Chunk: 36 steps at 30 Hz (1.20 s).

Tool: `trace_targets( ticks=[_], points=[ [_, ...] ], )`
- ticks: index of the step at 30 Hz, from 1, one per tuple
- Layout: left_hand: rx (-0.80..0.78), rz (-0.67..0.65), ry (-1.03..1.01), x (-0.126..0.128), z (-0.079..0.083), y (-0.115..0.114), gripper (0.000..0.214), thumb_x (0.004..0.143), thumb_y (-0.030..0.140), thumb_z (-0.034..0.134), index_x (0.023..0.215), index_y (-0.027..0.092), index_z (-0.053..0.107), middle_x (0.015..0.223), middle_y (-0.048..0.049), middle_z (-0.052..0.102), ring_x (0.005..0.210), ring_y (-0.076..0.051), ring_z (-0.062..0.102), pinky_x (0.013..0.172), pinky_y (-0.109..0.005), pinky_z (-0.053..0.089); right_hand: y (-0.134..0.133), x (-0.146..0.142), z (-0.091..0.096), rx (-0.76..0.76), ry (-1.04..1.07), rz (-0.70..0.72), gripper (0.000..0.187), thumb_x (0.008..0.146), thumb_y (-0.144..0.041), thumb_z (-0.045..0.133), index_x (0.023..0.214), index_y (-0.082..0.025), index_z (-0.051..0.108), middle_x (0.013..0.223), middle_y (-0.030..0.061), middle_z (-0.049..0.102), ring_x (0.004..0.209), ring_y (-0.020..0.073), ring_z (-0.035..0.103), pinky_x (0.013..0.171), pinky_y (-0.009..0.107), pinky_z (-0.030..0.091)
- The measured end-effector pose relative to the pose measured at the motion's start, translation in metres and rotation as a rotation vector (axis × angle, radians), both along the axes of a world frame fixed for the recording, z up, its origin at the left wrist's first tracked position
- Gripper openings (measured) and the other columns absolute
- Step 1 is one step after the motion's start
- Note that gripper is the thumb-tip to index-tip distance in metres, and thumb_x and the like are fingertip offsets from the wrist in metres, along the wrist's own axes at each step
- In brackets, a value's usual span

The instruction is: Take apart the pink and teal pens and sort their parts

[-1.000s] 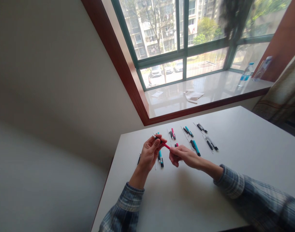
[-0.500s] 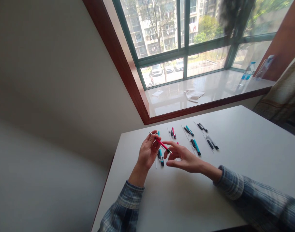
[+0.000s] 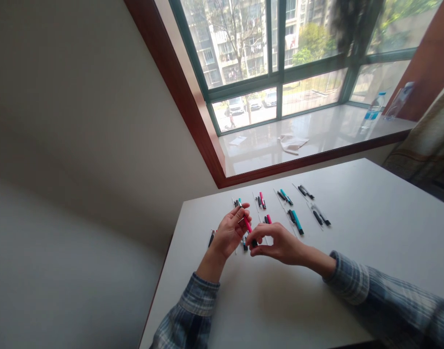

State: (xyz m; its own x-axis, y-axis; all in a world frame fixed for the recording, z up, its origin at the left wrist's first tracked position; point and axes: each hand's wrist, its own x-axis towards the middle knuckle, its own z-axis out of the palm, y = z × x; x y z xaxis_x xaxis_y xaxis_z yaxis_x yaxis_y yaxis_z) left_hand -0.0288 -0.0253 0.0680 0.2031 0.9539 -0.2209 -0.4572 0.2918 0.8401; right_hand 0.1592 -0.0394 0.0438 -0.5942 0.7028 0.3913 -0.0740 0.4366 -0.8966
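Observation:
My left hand (image 3: 231, 232) holds a pink pen (image 3: 247, 224) above the white table (image 3: 265, 295), fingers curled round its upper part. My right hand (image 3: 276, 243) pinches the pen's dark lower end with thumb and forefinger. Under the hands lie a teal and black pen part (image 3: 244, 242) and a pink piece (image 3: 268, 219). Behind them, pen parts are laid out in rows: a pink and black pair (image 3: 260, 199), teal pens (image 3: 285, 196) (image 3: 297, 222), black pieces (image 3: 305, 191) (image 3: 320, 217).
A small dark pen piece (image 3: 211, 237) lies near the table's left edge. Behind the table runs a wide window sill (image 3: 316, 138) with a cloth (image 3: 292, 143), a paper and a water bottle (image 3: 372, 109). A curtain (image 3: 425, 140) hangs at the right.
The pink pen has swung from nearly level to steeply tilted and dropped lower. My right hand, spread open half a second ago, has closed on the pen's lower end.

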Motion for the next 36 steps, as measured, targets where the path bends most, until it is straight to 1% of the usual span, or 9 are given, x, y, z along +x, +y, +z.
trace_targets(
  ticks=[11, 13, 16, 19, 21, 24, 29, 32, 36],
  points=[
    [0.067, 0.001, 0.06, -0.001, 0.006, 0.0, 0.04, 0.089, 0.031, 0.077, 0.125, 0.014, 0.069, 0.092, -0.0052, 0.069, 0.078, -0.011, 0.066, 0.077, -0.023, 0.055, 0.002, 0.001, -0.001, 0.103, -0.085, -0.044, 0.006, 0.088, -0.023, 0.08, 0.094, -0.022, 0.077, 0.089, 0.0025, 0.075, 0.081, 0.0163, 0.064, 0.079, 0.028, 0.054],
    [0.067, -0.061, 0.098, 0.0, 0.008, -0.002, 0.044, 0.089, 0.033, 0.077, 0.128, 0.014, 0.069, 0.098, -0.0073, 0.07, 0.08, -0.014, 0.068, 0.076, -0.026, 0.055, 0.003, 0.001, -0.003, 0.11, -0.086, -0.061, 0.007, 0.088, -0.022, 0.08, 0.094, -0.022, 0.076, 0.089, 0.002, 0.075, 0.08, 0.0158, 0.064, 0.078, 0.028, 0.054],
    [0.069, -0.193, 0.167, 0.001, 0.011, -0.005, 0.051, 0.088, 0.036, 0.077, 0.133, 0.016, 0.066, 0.101, -0.0083, 0.07, 0.076, -0.016, 0.068, 0.07, -0.03, 0.055, 0.004, 0.001, -0.006, 0.136, -0.094, -0.094, 0.016, 0.086, -0.023, 0.082, 0.1, -0.022, 0.074, 0.091, 0.0017, 0.075, 0.08, 0.0157, 0.065, 0.076, 0.028, 0.054],
    [0.12, -0.126, 0.268, -0.003, 0.011, -0.001, 0.052, 0.087, 0.038, 0.077, 0.133, 0.017, 0.067, 0.098, -0.0064, 0.069, 0.074, -0.014, 0.065, 0.073, -0.031, 0.055, 0.005, 0.002, -0.007, 0.186, -0.133, -0.115, 0.038, 0.083, -0.022, 0.084, 0.119, -0.025, 0.07, 0.099, 0.0022, 0.075, 0.081, 0.0162, 0.065, 0.077, 0.029, 0.055],
    [0.172, 0.031, 0.406, -0.013, 0.01, 0.007, 0.052, 0.083, 0.038, 0.08, 0.129, 0.016, 0.07, 0.101, -0.0071, 0.071, 0.08, -0.014, 0.065, 0.078, -0.03, 0.055, 0.005, 0.002, -0.007, 0.217, -0.165, -0.129, 0.044, 0.085, -0.02, 0.082, 0.126, -0.025, 0.067, 0.102, 0.0029, 0.074, 0.081, 0.0164, 0.065, 0.076, 0.03, 0.055],
    [0.231, 0.27, 0.677, -0.039, 0.007, 0.021, 0.056, 0.078, 0.043, 0.08, 0.126, 0.016, 0.071, 0.111, -0.0092, 0.073, 0.085, -0.016, 0.066, 0.078, -0.03, 0.054, 0.005, 0.003, -0.009, 0.249, -0.224, -0.145, 0.031, 0.091, -0.019, 0.073, 0.121, -0.024, 0.069, 0.1, 0.004, 0.074, 0.081, 0.0164, 0.066, 0.075, 0.03, 0.055],
    [0.222, 0.526, 1.181, -0.089, 0.001, 0.035, 0.048, 0.082, 0.038, 0.072, 0.125, 0.018, 0.066, 0.095, -0.0069, 0.078, 0.076, -0.019, 0.07, 0.069, -0.029, 0.051, 0.004, 0.004, -0.011, 0.266, -0.296, -0.108, 0.022, 0.097, -0.018, 0.066, 0.117, -0.024, 0.072, 0.103, 0.005, 0.074, 0.083, 0.0162, 0.069, 0.074, 0.028, 0.056],
    [0.15, 0.536, 1.504, -0.109, -0.005, 0.037, 0.038, 0.085, 0.035, 0.07, 0.121, 0.023, 0.064, 0.096, -0.0048, 0.079, 0.075, -0.021, 0.071, 0.072, -0.031, 0.049, 0.003, 0.004, -0.009, 0.273, -0.324, -0.096, 0.023, 0.098, -0.017, 0.064, 0.117, -0.025, 0.073, 0.104, 0.0048, 0.075, 0.084, 0.0162, 0.07, 0.076, 0.029, 0.057],
    [0.135, 0.427, 1.705, -0.121, -0.014, 0.039, 0.031, 0.087, 0.032, 0.068, 0.116, 0.023, 0.067, 0.106, -0.006, 0.078, 0.089, -0.024, 0.071, 0.077, -0.032, 0.049, 0.002, 0.004, -0.007, 0.289, -0.35, -0.083, 0.021, 0.098, -0.015, 0.062, 0.112, -0.023, 0.075, 0.103, 0.005, 0.075, 0.083, 0.0158, 0.07, 0.076, 0.029, 0.057]
  ],
)
